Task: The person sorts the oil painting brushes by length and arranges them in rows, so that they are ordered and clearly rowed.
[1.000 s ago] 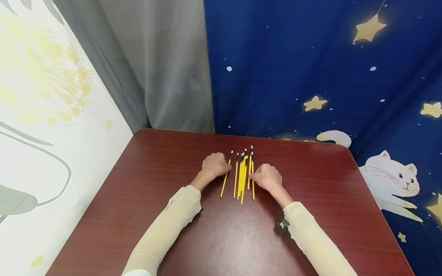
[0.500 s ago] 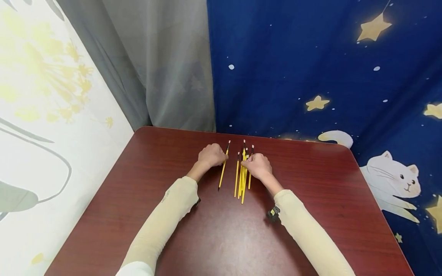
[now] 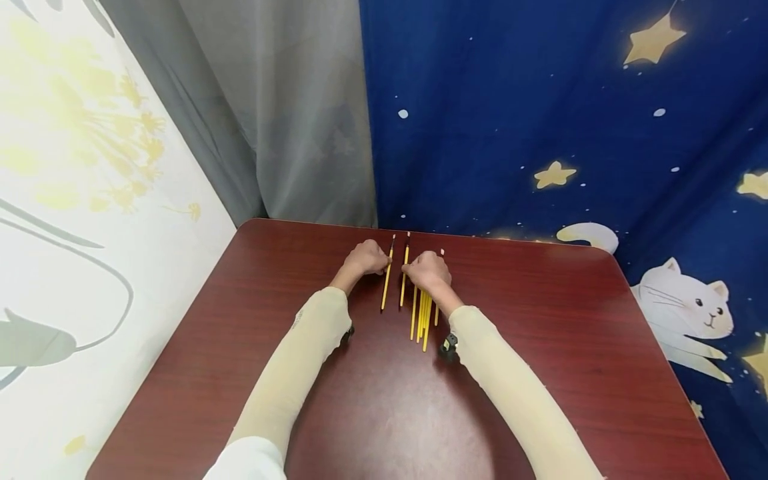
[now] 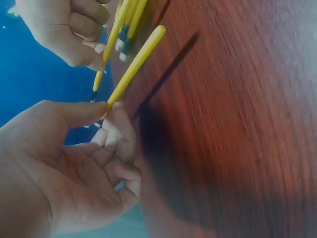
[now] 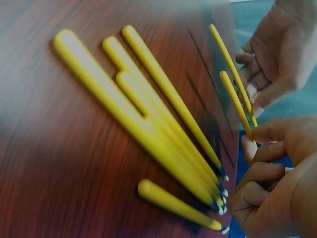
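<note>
Thumb and fingers of my left hand (image 3: pixel 367 259) pinch a thin yellow-handled paintbrush (image 3: pixel 387 281) with a dark collar and pale tip. It is held above the table, casting a shadow in the left wrist view. My right hand (image 3: pixel 429 270) pinches a second yellow paintbrush (image 3: pixel 403 292), nearly parallel and a small gap to the right of the first. Below and behind the right hand, several more yellow paintbrushes (image 5: pixel 133 119) lie bunched on the table, one set apart (image 5: pixel 173 203). In the head view the right hand hides most of their tips.
The dark red wooden table (image 3: pixel 384 400) has rounded far corners. Behind its far edge hang a grey curtain (image 3: pixel 312 120) and a blue star-patterned curtain (image 3: pixel 480 133). A pale printed wall covering (image 3: pixel 72 267) stands at the left. Small black cameras (image 3: pixel 449 344) sit at the wrists.
My right hand has moved left across the bunch, bringing a paintbrush from its right side to near the left hand's. The left hand has moved its paintbrush farther away, towards the far edge.
</note>
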`<state>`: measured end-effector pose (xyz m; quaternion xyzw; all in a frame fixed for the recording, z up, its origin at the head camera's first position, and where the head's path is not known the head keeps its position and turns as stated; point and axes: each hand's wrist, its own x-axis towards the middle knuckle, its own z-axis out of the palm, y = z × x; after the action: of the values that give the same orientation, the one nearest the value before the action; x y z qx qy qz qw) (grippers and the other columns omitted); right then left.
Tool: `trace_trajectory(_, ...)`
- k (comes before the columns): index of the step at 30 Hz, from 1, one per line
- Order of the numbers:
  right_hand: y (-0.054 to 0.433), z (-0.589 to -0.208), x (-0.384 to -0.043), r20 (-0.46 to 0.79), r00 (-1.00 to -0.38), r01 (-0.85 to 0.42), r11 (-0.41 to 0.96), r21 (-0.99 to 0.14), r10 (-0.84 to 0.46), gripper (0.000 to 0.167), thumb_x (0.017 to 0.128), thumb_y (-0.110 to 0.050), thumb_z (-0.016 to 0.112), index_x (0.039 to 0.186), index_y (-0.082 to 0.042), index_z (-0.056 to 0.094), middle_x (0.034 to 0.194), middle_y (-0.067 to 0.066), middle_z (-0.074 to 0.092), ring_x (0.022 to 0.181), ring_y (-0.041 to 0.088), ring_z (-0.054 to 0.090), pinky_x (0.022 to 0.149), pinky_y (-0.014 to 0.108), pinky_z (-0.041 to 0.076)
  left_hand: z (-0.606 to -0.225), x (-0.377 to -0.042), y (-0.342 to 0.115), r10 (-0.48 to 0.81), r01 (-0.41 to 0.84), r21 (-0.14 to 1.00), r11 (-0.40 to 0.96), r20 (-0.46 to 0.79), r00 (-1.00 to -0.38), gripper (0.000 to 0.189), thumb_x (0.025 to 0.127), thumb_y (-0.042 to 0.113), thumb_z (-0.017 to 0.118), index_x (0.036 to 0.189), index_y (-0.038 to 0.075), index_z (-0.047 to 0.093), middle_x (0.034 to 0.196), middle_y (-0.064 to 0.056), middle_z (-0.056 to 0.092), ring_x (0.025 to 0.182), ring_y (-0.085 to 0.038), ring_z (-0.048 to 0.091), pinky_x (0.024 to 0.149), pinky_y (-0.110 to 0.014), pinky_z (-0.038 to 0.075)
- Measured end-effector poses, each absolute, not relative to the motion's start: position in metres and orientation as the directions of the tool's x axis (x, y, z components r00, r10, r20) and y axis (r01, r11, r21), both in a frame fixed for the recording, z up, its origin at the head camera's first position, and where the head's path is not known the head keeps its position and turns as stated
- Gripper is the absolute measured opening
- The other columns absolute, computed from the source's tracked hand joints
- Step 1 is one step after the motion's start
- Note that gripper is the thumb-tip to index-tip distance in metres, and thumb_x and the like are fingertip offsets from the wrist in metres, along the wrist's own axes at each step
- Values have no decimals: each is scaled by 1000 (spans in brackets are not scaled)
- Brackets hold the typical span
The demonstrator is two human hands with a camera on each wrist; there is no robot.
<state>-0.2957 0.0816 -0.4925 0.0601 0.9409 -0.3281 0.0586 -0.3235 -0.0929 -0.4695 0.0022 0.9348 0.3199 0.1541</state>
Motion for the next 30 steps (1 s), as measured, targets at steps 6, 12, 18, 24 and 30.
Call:
trace_trajectory(6,69,-495,-311,-148,-985,159,811,-562,91,35,92,-41,71,64,-19,66,74,4,69,72,25,65,68,44,52,-470,-342,-94,98,-118,612,782,-308,-946,31,102,30,67,83,8,77,70,3,71,89,-22,77,96,-37,58)
trace_trajectory(12,61,-488,-318,-125,-986,162,839,-520,113,41,93,-40,72,63,-16,57,71,6,63,70,27,65,63,42,50,-467,-355,-96,74,-154,588,794,-345,-936,30,101,31,68,82,9,75,72,2,72,91,-23,74,97,-38,56)
trace_trajectory(18,55,-485,-323,-145,-983,170,827,-536,109,38,92,-41,73,69,-16,58,76,6,62,72,28,64,61,39,45,-460,-364,-95,86,-169,580,797,-385,-919,25,101,28,66,93,7,77,87,-3,79,97,-23,78,100,-36,57)
trace_trajectory(24,49,-491,-327,-150,-978,200,851,-486,145,34,92,-41,74,74,-14,64,83,11,69,78,30,67,69,44,53,-462,-369,-88,75,-145,500,854,-394,-916,22,100,28,62,94,9,69,90,-7,76,92,-28,72,81,-37,53)
trace_trajectory(30,41,-494,-330,-146,-984,158,878,-452,102,31,92,-40,72,79,-12,69,93,14,74,87,33,71,84,50,58,-493,-396,-87,51,-141,442,886,-395,-917,19,96,26,61,86,11,65,77,-4,70,74,-23,63,76,-40,52)
